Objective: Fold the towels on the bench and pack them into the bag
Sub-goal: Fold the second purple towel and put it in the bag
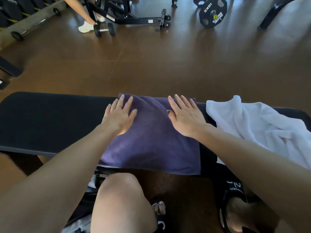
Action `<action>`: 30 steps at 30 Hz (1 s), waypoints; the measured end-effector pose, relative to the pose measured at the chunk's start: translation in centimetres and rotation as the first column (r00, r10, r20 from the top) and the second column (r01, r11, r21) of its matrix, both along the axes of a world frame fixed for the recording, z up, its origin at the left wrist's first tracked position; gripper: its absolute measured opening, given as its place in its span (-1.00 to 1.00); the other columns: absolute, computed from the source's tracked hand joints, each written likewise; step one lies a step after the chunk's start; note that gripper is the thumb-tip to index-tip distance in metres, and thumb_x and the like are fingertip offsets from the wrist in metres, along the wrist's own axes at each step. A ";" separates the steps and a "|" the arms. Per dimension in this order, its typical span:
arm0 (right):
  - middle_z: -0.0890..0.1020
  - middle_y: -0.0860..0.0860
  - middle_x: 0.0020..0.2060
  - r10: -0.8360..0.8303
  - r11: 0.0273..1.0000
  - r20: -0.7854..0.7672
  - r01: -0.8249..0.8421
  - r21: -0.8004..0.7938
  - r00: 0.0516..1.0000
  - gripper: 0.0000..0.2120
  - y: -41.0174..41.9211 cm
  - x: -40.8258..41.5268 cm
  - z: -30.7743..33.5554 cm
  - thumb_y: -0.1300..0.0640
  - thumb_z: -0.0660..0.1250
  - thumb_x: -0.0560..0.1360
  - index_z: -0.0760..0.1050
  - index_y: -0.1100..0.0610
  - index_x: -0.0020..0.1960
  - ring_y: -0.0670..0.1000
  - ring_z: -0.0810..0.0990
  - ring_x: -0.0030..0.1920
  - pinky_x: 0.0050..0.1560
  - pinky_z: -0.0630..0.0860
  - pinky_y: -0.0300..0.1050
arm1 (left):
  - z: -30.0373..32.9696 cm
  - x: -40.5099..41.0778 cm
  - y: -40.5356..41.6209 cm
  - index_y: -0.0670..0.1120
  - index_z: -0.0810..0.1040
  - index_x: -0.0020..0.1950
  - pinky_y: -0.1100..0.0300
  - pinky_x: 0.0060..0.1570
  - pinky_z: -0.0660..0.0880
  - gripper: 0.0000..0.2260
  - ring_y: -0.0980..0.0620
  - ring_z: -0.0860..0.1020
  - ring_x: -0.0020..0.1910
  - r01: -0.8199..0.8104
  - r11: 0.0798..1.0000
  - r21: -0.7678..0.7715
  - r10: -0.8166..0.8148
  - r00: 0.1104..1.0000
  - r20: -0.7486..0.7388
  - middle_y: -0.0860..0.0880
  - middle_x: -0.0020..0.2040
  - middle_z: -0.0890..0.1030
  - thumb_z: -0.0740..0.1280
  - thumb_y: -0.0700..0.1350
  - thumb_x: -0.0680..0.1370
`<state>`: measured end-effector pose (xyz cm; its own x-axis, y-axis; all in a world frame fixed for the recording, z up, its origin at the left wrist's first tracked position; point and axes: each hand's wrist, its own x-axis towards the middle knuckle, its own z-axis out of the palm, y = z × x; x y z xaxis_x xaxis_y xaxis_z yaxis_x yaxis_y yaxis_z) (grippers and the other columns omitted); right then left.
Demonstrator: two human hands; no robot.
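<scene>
A dark purple towel [151, 142] lies folded flat across the middle of the black padded bench [50, 121], its near edge hanging over the bench's front. My left hand [120, 113] rests flat on the towel's left part, fingers straight and spread, a ring on one finger. My right hand [185, 115] presses flat on the towel's right part, fingers straight too. A white towel [255, 125] lies crumpled and unfolded on the bench to the right. Under my left knee a dark and white thing [79, 214] lies on the floor; I cannot tell whether it is the bag.
My bare knee [121, 199] and sandalled feet [235, 207] are in front of the bench. Beyond it is brown gym floor [151, 64], with a dumbbell [104, 30], a 10 kg weight plate [212, 13], a black machine frame [131, 14] and another person's foot [86, 26].
</scene>
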<state>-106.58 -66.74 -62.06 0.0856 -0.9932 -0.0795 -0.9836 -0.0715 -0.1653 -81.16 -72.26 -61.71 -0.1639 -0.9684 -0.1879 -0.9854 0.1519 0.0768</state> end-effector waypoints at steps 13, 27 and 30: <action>-0.01 0.02 0.64 -0.048 0.998 -0.010 0.048 -0.048 0.999 -0.43 -0.5 -1.2 -1.7 -0.15 -0.17 0.68 -0.08 -0.02 0.65 0.05 -0.10 0.62 0.60 -0.16 0.09 | -2.4 1.2 -0.1 0.11 -0.13 0.66 0.03 0.60 -0.17 -0.41 0.03 -0.12 0.64 -0.070 0.996 -0.052 0.070 0.998 -0.007 0.06 0.67 -0.15 -0.12 0.25 0.66; 0.50 0.08 0.37 -0.467 0.883 0.359 0.403 0.243 0.808 -0.41 -2.2 -5.7 2.8 0.05 0.20 0.57 0.16 0.04 0.58 0.15 0.44 0.39 0.32 0.30 -0.05 | 4.7 -7.6 8.3 -0.10 0.44 0.33 0.01 0.05 0.44 -0.47 -0.18 0.54 0.15 0.354 0.896 -0.268 -0.391 0.916 -0.096 -0.13 0.26 0.53 0.10 0.28 0.58; 0.49 0.05 0.36 -0.569 0.822 0.426 0.483 0.301 0.704 -0.40 -2.9 -5.8 3.8 0.05 0.25 0.54 0.20 0.01 0.56 0.11 0.39 0.41 0.16 0.30 -0.12 | 5.5 -11.6 14.7 -0.03 0.47 0.26 0.11 -0.17 0.36 -0.45 -0.06 0.58 0.00 0.668 0.737 -0.106 -0.675 0.737 -0.047 -0.03 0.15 0.56 0.22 0.39 0.53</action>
